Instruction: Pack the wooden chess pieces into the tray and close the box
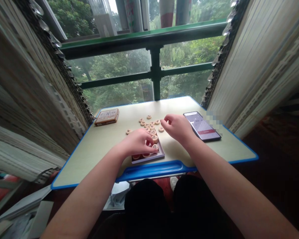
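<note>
Over the shallow open box tray (160, 154), my left hand (137, 142) has its thumb and forefinger closed about a Chinese chess piece (155, 146) near the tray's right side. More round wooden pieces lie in the tray, some with red markings, partly hidden under that hand. My right hand (177, 126) hovers to the right of the loose pieces, its fingers curled together; whatever is in them is hidden. Just left of its fingertips lies one piece (157, 122), and another piece (161, 128) lies just below them. Several loose pieces (147, 125) are scattered beyond the tray.
A phone (206, 127) lies on the table (97, 152) beside my right forearm. The box lid (107, 117) rests at the back left. A blue pen ledge (154, 168) runs along the front edge. Curtains (259, 63) flank the window behind the table.
</note>
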